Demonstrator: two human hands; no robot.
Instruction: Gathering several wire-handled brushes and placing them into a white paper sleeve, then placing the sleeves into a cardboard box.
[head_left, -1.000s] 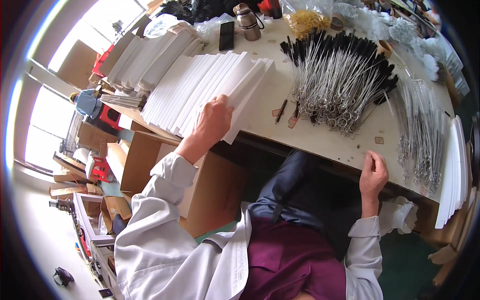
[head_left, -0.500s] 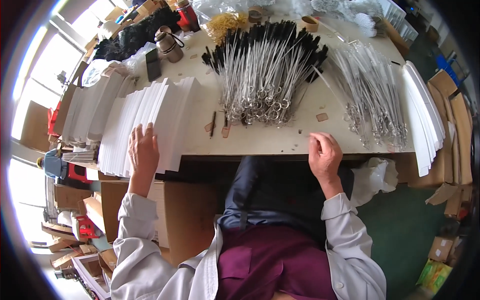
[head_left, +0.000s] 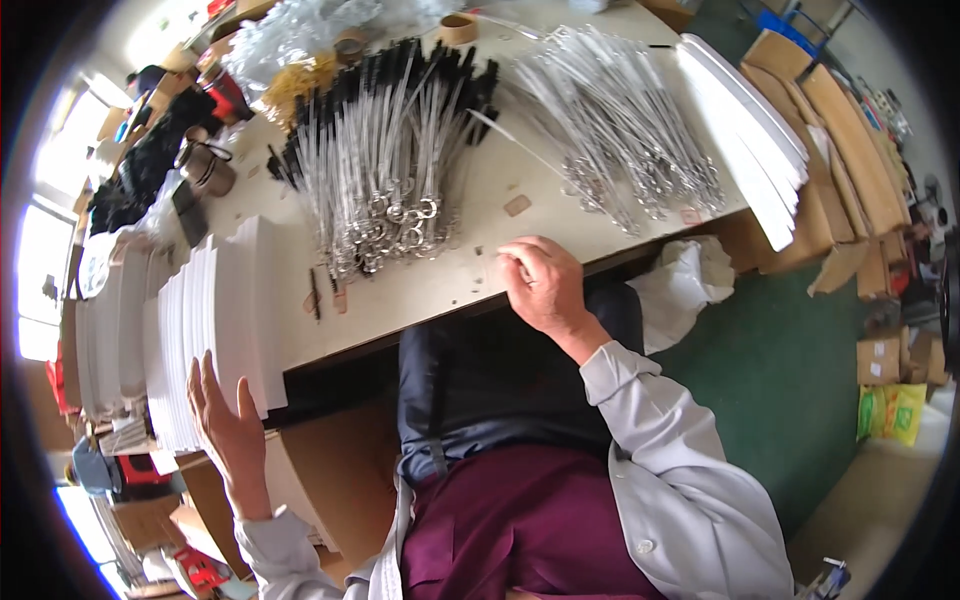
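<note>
My left hand [head_left: 228, 425] rests with fingers spread against the near edge of a fanned row of white cards [head_left: 215, 320] lying at the table's left end. My right hand [head_left: 542, 283] lies on the table's front edge, fingers curled, nothing visible in it. Just beyond it lies a heap of black-bristled wire brushes with ring ends [head_left: 385, 165]. A second heap of bare wire pieces with rings [head_left: 620, 130] lies to the right.
A beige table [head_left: 470, 280] holds a stack of white cards [head_left: 745, 125] at its right end, tape rolls, a metal cup [head_left: 208, 172] and plastic bags at the back. Cardboard boxes [head_left: 330, 480] stand under the table; more cardboard lies right on the green floor.
The view has swung to the right. My left hand has slid down to the near edge of the white cards. My right hand stays at the table's front edge.
</note>
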